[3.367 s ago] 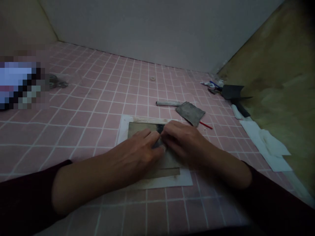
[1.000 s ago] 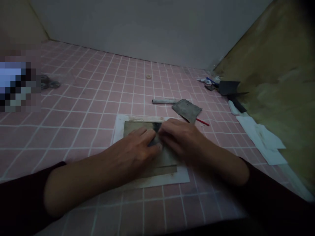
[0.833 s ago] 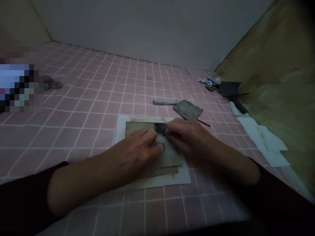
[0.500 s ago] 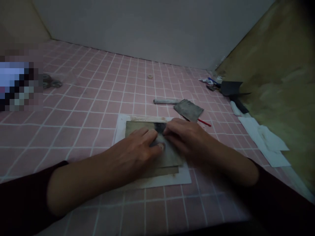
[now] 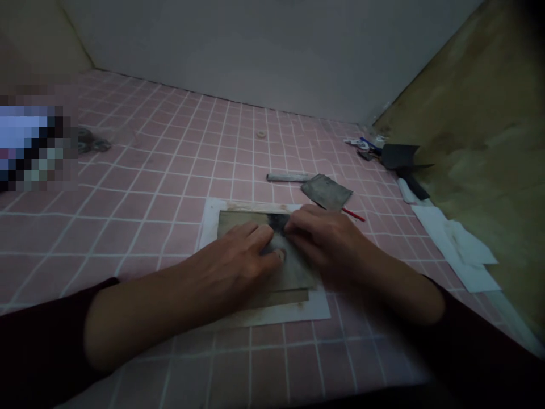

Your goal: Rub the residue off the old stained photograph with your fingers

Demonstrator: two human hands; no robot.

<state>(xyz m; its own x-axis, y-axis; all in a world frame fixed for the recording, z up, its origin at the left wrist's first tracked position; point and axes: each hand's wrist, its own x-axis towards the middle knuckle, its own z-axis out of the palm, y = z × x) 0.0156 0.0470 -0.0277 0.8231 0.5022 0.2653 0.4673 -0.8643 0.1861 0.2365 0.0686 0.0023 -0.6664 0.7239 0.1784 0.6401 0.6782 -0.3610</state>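
A white sheet (image 5: 319, 311) lies under a greenish-grey rectangle (image 5: 238, 218), with a smaller grey piece (image 5: 293, 278) laid over its lower part. My left hand (image 5: 244, 253) rests on these layers, fingers curled and thumb bent in close to them. Just right of it, my right hand (image 5: 319, 230) has its fingertips pinched together at the edge of a dark, blackish patch (image 5: 277, 220). Whatever sits between the fingertips of either hand is too small or hidden to make out. Both hands cover part of the layers.
Beyond the hands lie a grey tube (image 5: 287, 177), a grey square piece (image 5: 327, 191) and a red stick (image 5: 353, 215). A small ring (image 5: 260, 134) is farther back. Along the right wall are a black folded object (image 5: 400, 156) and white papers (image 5: 464, 250). A blurred-out screen is at left.
The view has shifted very slightly. Both hands keep nearly the same place and pose on the layered sheets.
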